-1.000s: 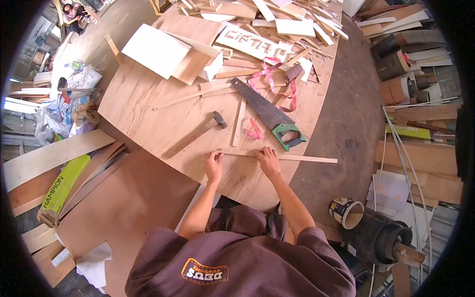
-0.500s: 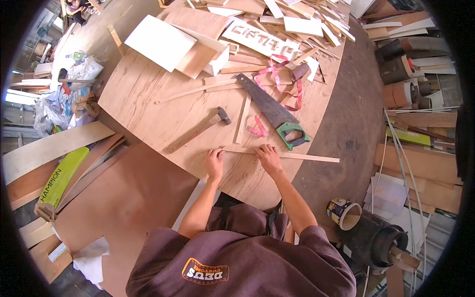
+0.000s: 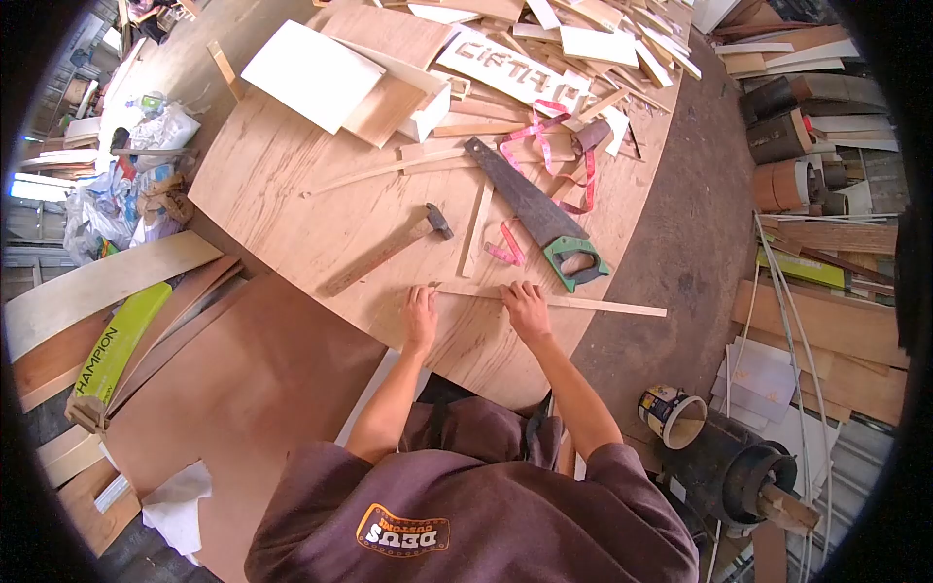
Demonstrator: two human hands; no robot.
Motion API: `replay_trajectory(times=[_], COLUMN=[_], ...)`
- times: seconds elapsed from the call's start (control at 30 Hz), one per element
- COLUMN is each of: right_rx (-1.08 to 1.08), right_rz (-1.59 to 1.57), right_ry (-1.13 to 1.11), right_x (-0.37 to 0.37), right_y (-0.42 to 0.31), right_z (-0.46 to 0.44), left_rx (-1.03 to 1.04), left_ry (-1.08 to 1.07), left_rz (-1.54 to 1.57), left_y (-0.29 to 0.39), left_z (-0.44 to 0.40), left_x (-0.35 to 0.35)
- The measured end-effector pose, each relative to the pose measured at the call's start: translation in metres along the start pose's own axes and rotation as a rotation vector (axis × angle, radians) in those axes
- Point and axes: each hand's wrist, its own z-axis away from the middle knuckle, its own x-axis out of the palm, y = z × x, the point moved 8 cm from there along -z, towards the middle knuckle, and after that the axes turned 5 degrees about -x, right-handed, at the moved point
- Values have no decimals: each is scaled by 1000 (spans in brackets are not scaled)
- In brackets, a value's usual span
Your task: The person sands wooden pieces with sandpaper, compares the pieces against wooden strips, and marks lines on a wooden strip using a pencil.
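A thin wooden strip (image 3: 607, 307) lies across the near part of the plywood table (image 3: 262, 185), its right end jutting past the edge. My left hand (image 3: 420, 313) is closed on the strip's left end. Further right, my right hand (image 3: 526, 309) grips the same strip with bent fingers. Beyond my left hand rests a hammer (image 3: 389, 251) with a wooden handle. A handsaw (image 3: 525, 204) with a green handle lies beyond my right hand, beside a pink measuring tape (image 3: 505, 248). Another short strip (image 3: 477, 229) lies between hammer and saw.
At the table's far side are a white-topped wooden box (image 3: 313, 76), a lettered white board (image 3: 515, 68) and piled offcuts (image 3: 603, 44). A bucket (image 3: 673, 416) stands on the floor at right. Plastic bags (image 3: 160, 136) and boards (image 3: 107, 282) lie at left.
The view has shifted slightly. Both hands stay on the strip; my left hand's fingers have turned a little more over its end.
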Motion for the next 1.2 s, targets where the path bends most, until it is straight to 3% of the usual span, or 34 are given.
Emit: replay_trajectory(times=[0.33, 0.4, 0.53, 0.6, 0.73, 1.2], right_rx=[5, 15, -8, -11, 17, -52], right_rz=[92, 105, 105, 113, 96, 33], right_ry=[-32, -33, 9, 4, -42, -33], right_x=[0, 2, 2, 2, 8, 7], right_y=[-5, -5, -4, -4, -4, 0], right_z=[-1, -1, 0, -1, 1, 3], left_rx=[-9, -107, -97, -220, -231, -65], left_ry=[32, -3, -27, -64, 5, 59], left_rz=[35, 113, 128, 193, 240, 84], left_y=[-7, -11, -9, -27, -23, 3], left_z=[1, -1, -3, 1, 8, 4], left_x=[1, -1, -4, 10, 8, -4])
